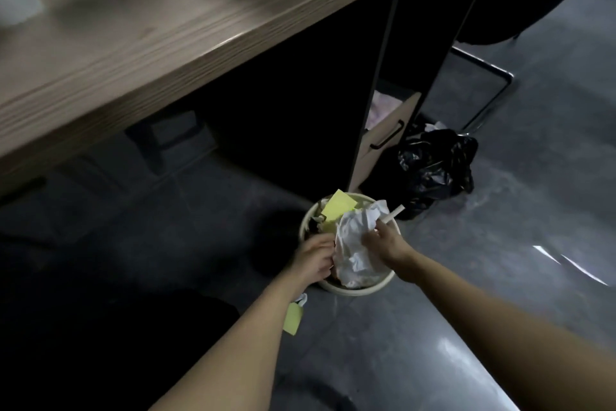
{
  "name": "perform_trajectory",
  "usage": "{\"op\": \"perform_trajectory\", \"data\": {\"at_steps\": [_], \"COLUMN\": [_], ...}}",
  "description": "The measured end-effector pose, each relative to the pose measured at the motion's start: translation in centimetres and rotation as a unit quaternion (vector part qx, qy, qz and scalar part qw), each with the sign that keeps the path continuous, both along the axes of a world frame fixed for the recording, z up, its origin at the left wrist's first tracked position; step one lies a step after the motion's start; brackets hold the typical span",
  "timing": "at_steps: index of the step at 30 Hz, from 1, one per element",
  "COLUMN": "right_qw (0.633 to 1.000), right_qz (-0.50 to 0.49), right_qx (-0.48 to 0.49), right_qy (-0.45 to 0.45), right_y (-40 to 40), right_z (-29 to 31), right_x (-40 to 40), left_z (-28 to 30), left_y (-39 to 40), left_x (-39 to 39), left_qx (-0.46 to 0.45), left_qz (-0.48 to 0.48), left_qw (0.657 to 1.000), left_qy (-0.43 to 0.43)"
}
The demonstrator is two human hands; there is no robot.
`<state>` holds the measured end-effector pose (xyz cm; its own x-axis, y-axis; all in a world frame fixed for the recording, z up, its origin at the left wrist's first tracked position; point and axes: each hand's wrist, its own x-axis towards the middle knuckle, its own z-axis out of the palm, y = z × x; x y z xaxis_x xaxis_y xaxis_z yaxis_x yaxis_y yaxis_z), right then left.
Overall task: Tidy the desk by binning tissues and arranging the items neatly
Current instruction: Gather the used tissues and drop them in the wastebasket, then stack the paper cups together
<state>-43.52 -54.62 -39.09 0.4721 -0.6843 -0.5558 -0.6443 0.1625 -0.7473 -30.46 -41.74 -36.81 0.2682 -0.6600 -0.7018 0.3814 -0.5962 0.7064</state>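
1. Tissues: heaped in the bin, lower centre of frame, above the rim.
2. Left hand: grip curled on the wad's left edge. Right hand: grip pressing the top, pinching a white stick.
3. Risk: overfull bin; when I let go, the tissues may spring out onto the floor.
4. Yellow note lies outside, lower left of the bin.
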Motion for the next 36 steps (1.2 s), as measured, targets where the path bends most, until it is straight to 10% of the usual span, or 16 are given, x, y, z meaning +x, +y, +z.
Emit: {"op": "perform_trajectory", "data": {"at_steps": [12, 36], "right_qw": [0.975, 0.884], "right_qz": [0.073, 0.113], "right_qx": [-0.155, -0.387], "right_qy": [0.139, -0.236], "right_y": [-1.7, 9.2], "right_z": [0.5, 27.2], "right_x": [-0.3, 10.2], "left_z": [-0.1, 26.4], "left_y": [-2.3, 12.7], "left_x": [2.1, 8.4], "left_qx": [-0.074, -0.283], "left_qz": [0.046, 0.048], "left_qw": [0.985, 0.865], "left_qy": [-0.152, -0.411]}}
